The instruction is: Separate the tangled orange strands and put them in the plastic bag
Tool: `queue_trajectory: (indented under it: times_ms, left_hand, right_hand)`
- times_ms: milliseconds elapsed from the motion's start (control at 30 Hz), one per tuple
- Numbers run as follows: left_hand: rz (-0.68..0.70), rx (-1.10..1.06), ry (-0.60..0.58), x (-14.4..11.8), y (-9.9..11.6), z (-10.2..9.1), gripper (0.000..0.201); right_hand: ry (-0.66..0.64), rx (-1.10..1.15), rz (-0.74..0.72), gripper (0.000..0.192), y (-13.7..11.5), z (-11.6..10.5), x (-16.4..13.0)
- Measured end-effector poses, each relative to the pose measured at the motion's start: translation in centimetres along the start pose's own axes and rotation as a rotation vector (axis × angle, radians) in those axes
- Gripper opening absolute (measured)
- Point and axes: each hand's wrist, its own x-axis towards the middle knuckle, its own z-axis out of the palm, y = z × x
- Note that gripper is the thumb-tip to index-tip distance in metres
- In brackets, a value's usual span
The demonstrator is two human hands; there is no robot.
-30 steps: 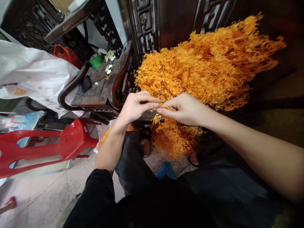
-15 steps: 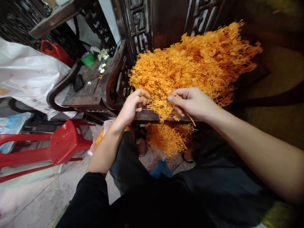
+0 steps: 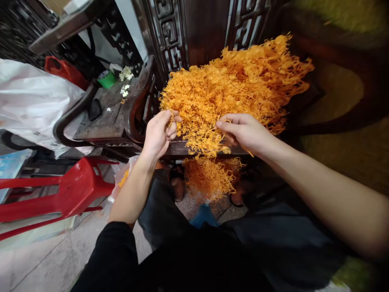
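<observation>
A large heap of tangled orange, stringy plastic-looking pieces (image 3: 231, 87) lies on the dark wooden bench (image 3: 179, 149), spilling a little over its front edge. My left hand (image 3: 161, 129) is closed at the heap's left front, with a small orange piece between thumb and fingers. At the front of the heap my right hand (image 3: 243, 129) pinches a thin orange strand, whose loose end hangs below the palm. More orange strands (image 3: 211, 176) lie on the floor under the bench edge, between my feet.
A red plastic stool (image 3: 75, 186) lies on its side at the left. Behind it are a white bag (image 3: 33, 101) and a wooden side table (image 3: 103, 125) with a green tape roll (image 3: 106, 79) and white flower-like pieces (image 3: 125, 74). Something blue (image 3: 203, 215) is between my legs.
My left hand has moved left, away from the right hand, and its fingers have curled around a small orange piece. My right hand keeps its pinch on the strand. The view has shifted slightly.
</observation>
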Motion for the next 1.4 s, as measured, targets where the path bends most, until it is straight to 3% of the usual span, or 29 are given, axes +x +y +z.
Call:
queue_trajectory:
  times_ms: [67,100,233,333,433,500,567,667,733,833,933,1100,1167,1233,1300,1400]
  left_hand:
    - [-0.289,0.036,-0.189,-0.4,-0.7,0.3,0.013]
    - [-0.37,0.032,-0.246,-0.6,-1.0,0.4,0.013]
    - [-0.463,0.044,-0.327,-1.1,-1.3,0.6,0.025]
    - [-0.404,0.248,-0.419,-1.5,-1.0,0.7,0.027]
    - [-0.2,0.507,-0.566,-2.1,-1.2,1.0,0.038]
    - [-0.1,0.597,-0.595,-2.2,-1.7,1.0,0.041]
    - [-0.049,0.589,-0.471,-1.8,-2.3,0.8,0.046]
    - [-0.013,0.452,-0.135,0.0,-2.8,0.0,0.049]
    - [-0.019,0.357,0.029,1.4,-2.5,-0.7,0.049]
    - [-0.069,0.263,0.064,2.5,-2.0,-1.5,0.048]
    - [-0.191,0.19,-0.079,1.9,-1.9,-1.4,0.043]
    - [-0.448,0.107,-0.273,-0.5,-2.2,-0.5,0.017]
    - [-0.481,0.178,-0.338,-1.1,-2.3,-0.3,0.024]
    - [-0.396,0.327,-0.436,-1.6,-2.4,-0.3,0.045]
    - [-0.212,0.483,-0.58,-2.0,-2.3,-0.2,0.056]
    - [0.044,0.65,-0.742,-2.3,-2.1,0.0,0.051]
  right_hand:
    - [-0.008,0.226,0.0,0.036,-0.1,-0.3,-0.1]
    - [-0.017,0.289,0.001,0.038,-0.2,-0.5,-0.2]
    - [-0.036,0.34,0.005,0.036,-0.7,-0.6,-0.3]
    - [-0.07,0.365,-0.014,0.033,-1.0,-0.4,-0.3]
    - [-0.103,0.379,-0.019,0.034,-1.2,-0.2,-0.4]
    - [-0.115,0.388,-0.015,0.036,-1.4,-0.1,-0.5]
    - [-0.119,0.417,-0.006,0.038,-1.5,0.0,-0.7]
    - [-0.102,0.471,0.023,0.04,-1.3,0.0,-0.9]
    - [-0.076,0.48,0.056,0.041,-1.1,-0.1,-1.0]
    - [-0.024,0.498,0.082,0.042,-0.9,-0.5,-1.1]
    - [-0.013,0.561,0.094,0.042,-0.9,-0.9,-1.1]
    - [-0.016,0.648,0.061,0.037,-1.4,-1.2,-1.1]
    - [-0.011,0.649,0.037,0.036,-1.6,-1.3,-1.1]
    - [-0.009,0.64,0.023,0.036,-1.9,-1.3,-1.1]
    - [-0.014,0.646,0.021,0.036,-2.0,-1.2,-1.0]
    - [-0.036,0.624,0.032,0.031,-1.4,-1.1,-0.3]
